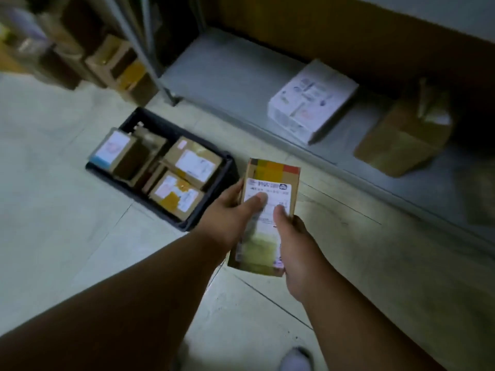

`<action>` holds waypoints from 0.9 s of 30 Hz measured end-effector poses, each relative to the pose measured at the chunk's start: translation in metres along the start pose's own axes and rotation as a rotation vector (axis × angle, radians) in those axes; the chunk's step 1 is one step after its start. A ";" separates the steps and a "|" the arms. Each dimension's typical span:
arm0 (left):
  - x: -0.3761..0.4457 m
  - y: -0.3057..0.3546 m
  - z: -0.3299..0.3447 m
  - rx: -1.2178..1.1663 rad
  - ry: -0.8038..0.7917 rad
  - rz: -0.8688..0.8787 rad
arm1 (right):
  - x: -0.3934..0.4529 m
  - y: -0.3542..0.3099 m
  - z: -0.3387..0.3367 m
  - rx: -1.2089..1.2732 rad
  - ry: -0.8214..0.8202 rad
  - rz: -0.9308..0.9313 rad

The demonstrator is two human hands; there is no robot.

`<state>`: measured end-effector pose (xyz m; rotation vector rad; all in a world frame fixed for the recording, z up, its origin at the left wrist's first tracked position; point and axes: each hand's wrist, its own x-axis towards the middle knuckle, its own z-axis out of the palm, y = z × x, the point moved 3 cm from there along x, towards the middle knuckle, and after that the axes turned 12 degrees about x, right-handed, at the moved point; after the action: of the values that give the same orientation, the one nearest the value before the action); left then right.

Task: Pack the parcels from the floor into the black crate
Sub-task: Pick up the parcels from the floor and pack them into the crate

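Above a pale tiled floor, both hands hold one long cardboard parcel in the air, its printed white label facing up. At its left edge the left hand grips it, thumb pressed on the label; from the lower right the right hand clasps it, thumb also on the label. Just to the left of the held parcel, the black crate sits on the floor, already holding several brown labelled boxes packed close together, one at the crate's left end standing higher than the rest. Behind, a low grey metal shelf carries a white printed box and, to its right, a brown cardboard box in shadow. More cardboard boxes are stacked at upper left, blurred. A light-coloured shoe shows at the bottom edge.
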<state>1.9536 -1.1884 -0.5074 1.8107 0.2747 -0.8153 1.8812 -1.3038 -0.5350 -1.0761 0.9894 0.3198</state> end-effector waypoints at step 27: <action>0.156 -0.051 -0.372 0.931 0.140 0.076 | 0.124 -0.003 0.423 -0.226 0.143 -0.130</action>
<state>2.1889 -0.8637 -0.5769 2.7303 -0.1222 -0.8249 2.1710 -0.9749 -0.5833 -1.3784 1.0211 0.2550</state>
